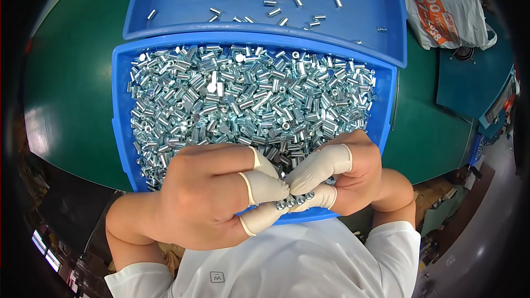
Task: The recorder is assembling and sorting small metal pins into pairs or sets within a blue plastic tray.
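My left hand (pixel 207 196) and my right hand (pixel 356 174) meet over the near edge of a blue bin (pixel 117 105). Pale rubber finger cots cover several of their fingertips. Between the pinched fingers of both hands sits a short row of small shiny metal sleeves (pixel 291 203), round ends facing up. The fingers hide most of their length, so how each hand shares the grip is partly covered. Beneath the hands, a deep heap of loose metal sleeves (pixel 237 99) fills the bin; some show hollow ends.
Behind the bin, a shallow blue tray (pixel 187 0) holds scattered sleeves. Both rest on a green tabletop (pixel 72 88). A white plastic bag (pixel 469 0) with an orange patch lies at the far right, near a dark teal panel (pixel 469 83).
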The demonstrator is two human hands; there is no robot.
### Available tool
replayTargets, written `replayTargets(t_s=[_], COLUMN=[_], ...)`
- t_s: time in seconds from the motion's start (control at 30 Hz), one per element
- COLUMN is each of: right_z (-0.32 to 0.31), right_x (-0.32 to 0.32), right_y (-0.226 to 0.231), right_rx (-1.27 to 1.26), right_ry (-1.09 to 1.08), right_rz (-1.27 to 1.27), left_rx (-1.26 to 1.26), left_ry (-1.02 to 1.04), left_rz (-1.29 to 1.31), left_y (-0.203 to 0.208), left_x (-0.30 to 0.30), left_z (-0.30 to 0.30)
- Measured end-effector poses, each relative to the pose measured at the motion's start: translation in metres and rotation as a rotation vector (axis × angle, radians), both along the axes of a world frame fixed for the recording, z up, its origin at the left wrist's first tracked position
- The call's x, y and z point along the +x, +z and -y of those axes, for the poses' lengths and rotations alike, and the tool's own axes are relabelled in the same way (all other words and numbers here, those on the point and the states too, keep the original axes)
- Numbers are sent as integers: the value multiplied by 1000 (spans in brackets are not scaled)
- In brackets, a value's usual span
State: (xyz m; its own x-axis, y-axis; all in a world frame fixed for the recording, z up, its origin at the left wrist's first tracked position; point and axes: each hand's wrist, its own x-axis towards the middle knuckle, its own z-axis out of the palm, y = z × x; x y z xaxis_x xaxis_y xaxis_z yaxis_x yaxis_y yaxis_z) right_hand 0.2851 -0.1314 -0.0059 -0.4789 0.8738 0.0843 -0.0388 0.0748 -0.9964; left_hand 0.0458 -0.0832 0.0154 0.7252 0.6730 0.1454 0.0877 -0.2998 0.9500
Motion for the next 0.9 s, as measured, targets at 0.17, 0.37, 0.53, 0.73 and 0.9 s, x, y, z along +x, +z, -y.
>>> replayTargets(t_s=[0.17,0.37,0.53,0.73,0.9], right_z=[0,0,2,-1,0], right_x=[-2,0,1,1,-3], right_y=[-2,0,-2,-1,0], right_rx=[3,11,25,15,36], right_ry=[-7,12,6,8,-3], right_rz=[-30,2,-6,9,-15], left_rx=[4,23,36,25,27], left_ry=[18,27,25,12,18], left_rz=[19,35,42,6,12], left_y=[-1,-1,-3,-3,0], left_x=[1,2,2,0,-1], left_z=[1,0,1,-1,0])
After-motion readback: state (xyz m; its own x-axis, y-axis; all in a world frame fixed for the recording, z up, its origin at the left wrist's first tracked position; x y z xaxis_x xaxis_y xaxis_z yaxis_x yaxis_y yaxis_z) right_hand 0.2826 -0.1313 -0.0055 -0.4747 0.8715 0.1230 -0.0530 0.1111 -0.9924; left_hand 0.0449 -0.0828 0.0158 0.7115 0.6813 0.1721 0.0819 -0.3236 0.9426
